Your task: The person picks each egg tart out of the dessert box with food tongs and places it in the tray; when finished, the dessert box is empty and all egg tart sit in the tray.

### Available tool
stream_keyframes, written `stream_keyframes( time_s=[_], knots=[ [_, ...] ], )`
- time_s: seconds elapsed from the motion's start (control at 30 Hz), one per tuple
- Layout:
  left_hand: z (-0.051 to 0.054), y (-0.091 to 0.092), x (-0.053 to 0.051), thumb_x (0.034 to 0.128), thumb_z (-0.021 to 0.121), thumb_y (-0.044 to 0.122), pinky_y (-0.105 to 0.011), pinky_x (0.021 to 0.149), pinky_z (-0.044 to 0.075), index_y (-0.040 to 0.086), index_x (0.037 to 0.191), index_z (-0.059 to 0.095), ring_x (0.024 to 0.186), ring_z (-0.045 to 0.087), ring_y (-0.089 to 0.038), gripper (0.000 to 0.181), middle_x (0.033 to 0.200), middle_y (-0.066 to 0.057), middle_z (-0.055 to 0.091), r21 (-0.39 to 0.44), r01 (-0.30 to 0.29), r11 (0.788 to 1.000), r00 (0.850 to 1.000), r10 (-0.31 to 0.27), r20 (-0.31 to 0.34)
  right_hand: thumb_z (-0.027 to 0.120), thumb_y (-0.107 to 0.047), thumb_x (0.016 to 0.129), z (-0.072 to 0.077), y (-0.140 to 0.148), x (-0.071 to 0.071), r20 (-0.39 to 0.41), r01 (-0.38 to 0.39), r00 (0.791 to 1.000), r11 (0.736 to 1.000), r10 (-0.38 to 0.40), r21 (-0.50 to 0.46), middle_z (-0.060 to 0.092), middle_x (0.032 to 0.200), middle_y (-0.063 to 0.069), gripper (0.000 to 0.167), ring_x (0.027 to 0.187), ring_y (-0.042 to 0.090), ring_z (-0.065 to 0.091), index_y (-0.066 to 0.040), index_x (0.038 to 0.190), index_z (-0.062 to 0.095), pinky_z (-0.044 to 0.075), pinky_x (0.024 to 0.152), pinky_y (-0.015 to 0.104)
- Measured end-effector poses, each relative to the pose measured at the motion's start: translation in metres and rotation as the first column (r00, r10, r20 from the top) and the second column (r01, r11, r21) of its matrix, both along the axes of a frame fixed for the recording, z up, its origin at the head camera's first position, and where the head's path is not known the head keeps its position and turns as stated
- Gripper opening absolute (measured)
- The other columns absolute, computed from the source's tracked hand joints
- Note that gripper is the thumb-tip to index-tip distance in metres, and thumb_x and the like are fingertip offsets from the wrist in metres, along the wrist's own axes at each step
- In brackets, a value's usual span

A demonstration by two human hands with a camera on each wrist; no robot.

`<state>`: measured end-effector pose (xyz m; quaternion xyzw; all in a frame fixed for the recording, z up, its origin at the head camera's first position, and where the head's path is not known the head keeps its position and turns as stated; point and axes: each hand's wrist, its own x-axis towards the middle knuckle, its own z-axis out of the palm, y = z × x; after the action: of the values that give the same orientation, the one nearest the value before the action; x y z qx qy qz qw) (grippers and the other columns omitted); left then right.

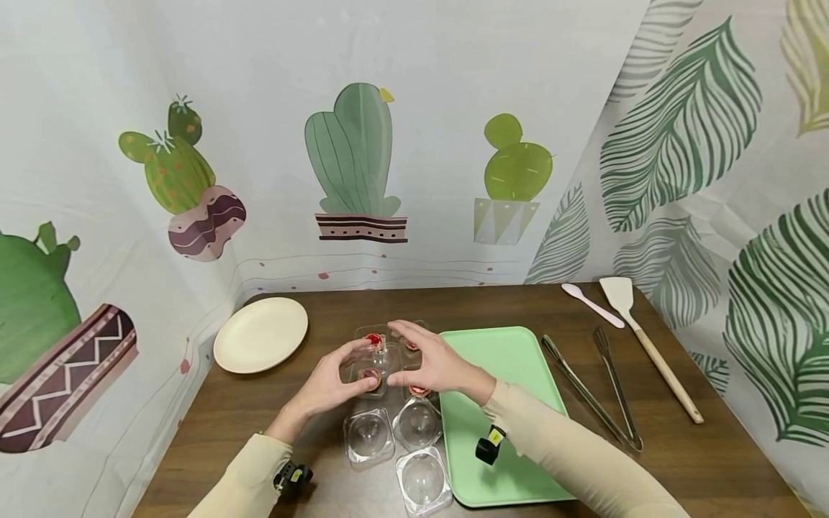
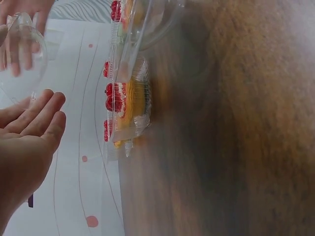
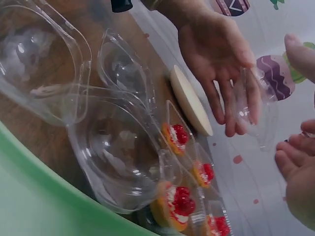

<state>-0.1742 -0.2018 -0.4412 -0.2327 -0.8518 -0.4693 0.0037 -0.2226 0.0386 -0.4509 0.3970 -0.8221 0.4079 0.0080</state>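
My left hand [image 1: 327, 381] pinches a clear plastic dome lid [image 3: 258, 110] between thumb and fingers, above several small tarts. My right hand [image 1: 434, 360] faces it from the other side, its thumb and fingers spread and slightly bent. Whether the right fingertips touch the lid is hard to tell. Beneath the hands, the tarts [image 3: 183, 204] with red fruit and white cream sit in clear plastic trays [image 2: 142, 123]. Three more clear domed lids lie nearer the front: one at left [image 1: 369, 435], one at right [image 1: 417, 424], one foremost [image 1: 424, 480].
A light green tray [image 1: 505, 460] lies under my right forearm. Right of it are metal tongs [image 1: 583, 388], a white spatula with a wooden handle [image 1: 654, 352] and a pink spoon [image 1: 592, 306]. A cream plate [image 1: 261, 334] stands at the back left. A patterned cloth [image 1: 440, 144] hangs behind the table.
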Motion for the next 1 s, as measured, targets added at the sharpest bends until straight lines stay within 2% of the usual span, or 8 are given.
stream_keyframes(
  time_s=[0.17,0.27,0.43,0.6,0.7,0.8,0.9,1.0],
  knots=[
    [-0.023,-0.005,-0.010,0.0814,0.077,0.011,-0.059,0.105,0.040,0.000,0.138,0.047,0.123,0.055,-0.039,0.065,0.131,-0.024,0.059,0.016,-0.008,1.000,1.000,0.008,-0.010,0.081,-0.040,0.078,-0.009,-0.004,-0.004,0.190,0.004,0.982,0.999,-0.010,0.033,0.053,0.142,0.011,0.091,0.125,0.024,0.056,-0.005,0.149,0.036,0.047,0.103,0.043],
    [-0.033,-0.007,-0.015,0.0808,0.078,0.012,-0.056,0.105,0.041,0.005,0.138,0.048,0.123,0.056,-0.035,0.065,0.131,-0.019,0.060,0.015,-0.012,1.000,0.999,0.012,-0.030,0.080,-0.040,0.079,-0.016,-0.004,-0.006,0.235,-0.015,0.972,0.999,0.004,0.045,0.059,0.135,0.009,0.085,0.120,0.022,0.059,-0.004,0.145,0.042,0.048,0.102,0.040],
    [-0.037,-0.009,-0.015,0.0802,0.079,0.015,-0.052,0.106,0.043,0.013,0.138,0.050,0.124,0.057,-0.029,0.065,0.132,-0.013,0.061,0.020,0.002,1.000,1.000,-0.002,-0.024,0.080,-0.039,0.079,-0.021,-0.004,-0.008,0.265,-0.040,0.964,0.999,0.034,0.018,0.063,0.127,0.007,0.078,0.115,0.020,0.062,-0.001,0.139,0.048,0.051,0.098,0.036],
    [-0.034,-0.011,-0.011,0.0807,0.079,0.021,-0.051,0.104,0.045,0.013,0.139,0.048,0.121,0.058,-0.032,0.067,0.133,-0.013,0.059,-0.018,0.021,1.000,0.999,-0.021,-0.027,0.081,-0.041,0.077,-0.016,-0.004,-0.006,0.243,-0.019,0.970,0.999,0.009,0.041,0.065,0.123,0.005,0.077,0.113,0.017,0.062,-0.002,0.136,0.052,0.051,0.096,0.032],
    [-0.027,-0.014,-0.007,0.0803,0.080,0.027,-0.049,0.102,0.047,0.013,0.140,0.048,0.119,0.059,-0.032,0.069,0.134,-0.010,0.059,-0.049,0.039,0.998,0.998,-0.041,-0.048,0.081,-0.046,0.074,-0.008,-0.005,0.000,0.202,0.001,0.979,0.997,-0.018,0.080,0.065,0.124,0.002,0.079,0.112,0.015,0.061,-0.006,0.136,0.053,0.051,0.096,0.030],
    [-0.017,-0.018,0.000,0.0791,0.080,0.031,-0.047,0.101,0.048,0.011,0.141,0.047,0.119,0.060,-0.028,0.073,0.134,-0.007,0.059,-0.112,0.051,0.992,0.995,-0.060,-0.078,0.081,-0.051,0.072,-0.001,-0.008,0.008,0.125,0.014,0.992,0.993,-0.029,0.121,0.064,0.125,0.003,0.082,0.114,0.017,0.061,-0.009,0.137,0.053,0.050,0.097,0.033],
    [-0.008,-0.021,0.009,0.0770,0.081,0.034,-0.047,0.101,0.048,0.011,0.142,0.045,0.120,0.059,-0.024,0.078,0.135,-0.005,0.058,-0.211,0.031,0.977,0.992,-0.055,-0.111,0.080,-0.055,0.072,0.005,-0.009,0.018,0.028,0.020,0.999,0.986,-0.025,0.164,0.062,0.129,0.003,0.083,0.118,0.019,0.059,-0.011,0.137,0.052,0.049,0.100,0.038],
    [-0.003,-0.020,0.020,0.0748,0.082,0.036,-0.046,0.105,0.045,0.010,0.143,0.044,0.125,0.055,-0.022,0.083,0.138,-0.004,0.056,-0.316,0.003,0.949,0.988,-0.053,-0.148,0.079,-0.057,0.072,0.007,-0.009,0.028,-0.045,0.019,0.999,0.979,-0.010,0.203,0.059,0.134,0.003,0.085,0.124,0.019,0.055,-0.013,0.139,0.051,0.046,0.104,0.040]
  ],
)
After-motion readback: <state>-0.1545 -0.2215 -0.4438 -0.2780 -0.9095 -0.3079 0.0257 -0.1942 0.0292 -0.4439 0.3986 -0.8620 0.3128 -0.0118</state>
